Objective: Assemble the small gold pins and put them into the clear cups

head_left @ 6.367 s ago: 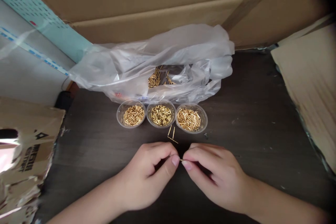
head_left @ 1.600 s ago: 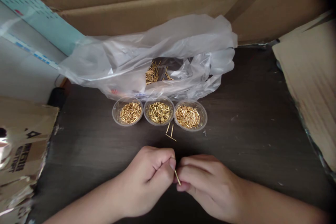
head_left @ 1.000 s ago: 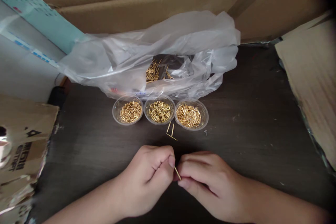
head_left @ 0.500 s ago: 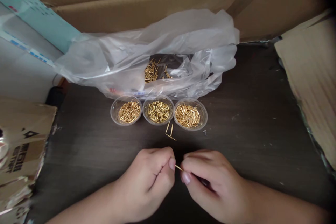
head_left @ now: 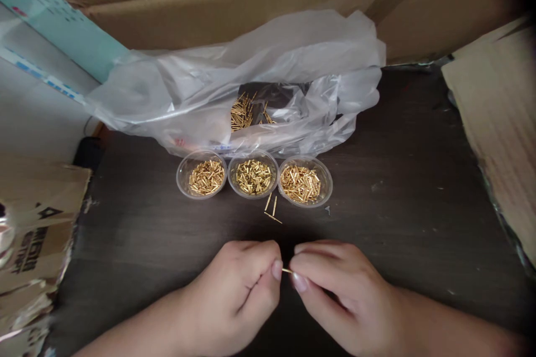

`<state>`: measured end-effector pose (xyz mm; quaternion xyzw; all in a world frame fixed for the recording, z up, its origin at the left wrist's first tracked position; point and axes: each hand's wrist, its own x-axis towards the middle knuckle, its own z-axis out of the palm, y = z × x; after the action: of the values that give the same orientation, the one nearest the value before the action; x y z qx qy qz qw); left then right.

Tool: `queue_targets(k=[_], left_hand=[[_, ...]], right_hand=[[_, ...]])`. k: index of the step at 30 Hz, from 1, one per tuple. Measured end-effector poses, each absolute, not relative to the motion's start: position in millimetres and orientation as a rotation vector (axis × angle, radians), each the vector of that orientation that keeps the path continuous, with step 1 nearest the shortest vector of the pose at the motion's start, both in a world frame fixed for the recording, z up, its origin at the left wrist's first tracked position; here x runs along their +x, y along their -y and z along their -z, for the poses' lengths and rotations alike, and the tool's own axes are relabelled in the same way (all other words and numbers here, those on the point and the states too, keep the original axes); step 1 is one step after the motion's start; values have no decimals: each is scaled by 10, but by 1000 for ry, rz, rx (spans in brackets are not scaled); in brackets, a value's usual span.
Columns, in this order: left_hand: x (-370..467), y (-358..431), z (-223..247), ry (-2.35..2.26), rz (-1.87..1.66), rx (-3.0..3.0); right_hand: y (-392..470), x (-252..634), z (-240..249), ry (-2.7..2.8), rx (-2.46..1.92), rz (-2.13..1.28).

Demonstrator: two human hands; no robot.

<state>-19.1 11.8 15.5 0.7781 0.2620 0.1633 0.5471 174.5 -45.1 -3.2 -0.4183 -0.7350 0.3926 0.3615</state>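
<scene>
A thin gold pin spans the small gap between my two hands near the bottom centre. My left hand is closed, its thumb and forefinger pinching the pin's left end. The right end sits between the thumb and fingertips of my right hand. Beyond them stand three clear round cups: the left cup, the middle cup and the right cup, each holding many small gold pieces. Three loose gold pins lie just in front of the cups.
A crumpled clear plastic bag with more gold pins inside lies behind the cups. A large cardboard box closes off the back. Cardboard pieces flank the dark table at left and right.
The pin between my hands now lies closer to level. Both hands have shifted very slightly down in view, still pinching it.
</scene>
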Motion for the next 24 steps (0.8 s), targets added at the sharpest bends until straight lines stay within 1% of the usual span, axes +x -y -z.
queue_targets(k=[24], left_hand=[[-202,-90,-123,-556,-356,1870]], right_hand=[[481,1736,64,1903,-1025,-990]])
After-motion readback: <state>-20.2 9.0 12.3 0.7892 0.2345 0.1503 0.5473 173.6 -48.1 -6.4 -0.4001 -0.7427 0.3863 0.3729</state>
